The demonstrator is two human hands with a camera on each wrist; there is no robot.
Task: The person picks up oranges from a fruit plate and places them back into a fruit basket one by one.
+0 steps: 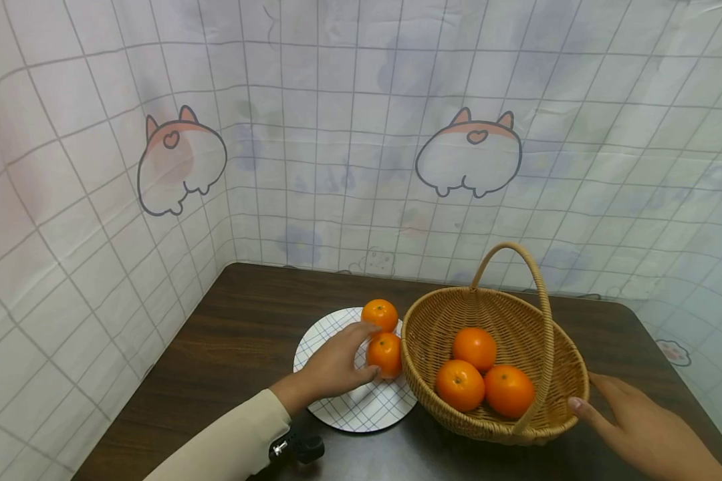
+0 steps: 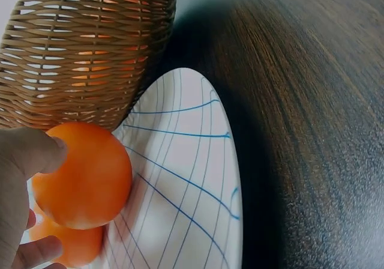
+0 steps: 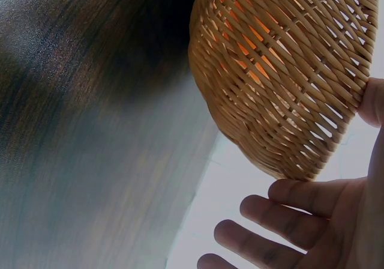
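On the white plate with blue grid lines (image 1: 361,411) lie two oranges. My left hand (image 1: 331,367) is at the nearer orange (image 1: 386,356), thumb on one side and fingers on the other; in the left wrist view the thumb overlaps that orange (image 2: 90,176). Just behind it sits the farther orange (image 1: 380,314). A wicker basket (image 1: 433,321) with an arched handle stands right of the plate, holding three oranges (image 1: 475,349). My right hand (image 1: 650,421) holds the basket's right side, thumb at the rim, the other fingers (image 3: 258,239) spread below.
Everything stands on a dark wood-grain table (image 1: 241,321). A pale grid-patterned curtain (image 1: 349,167) with cartoon animals runs along the back and sides. The basket's left side overlaps the plate's right edge.
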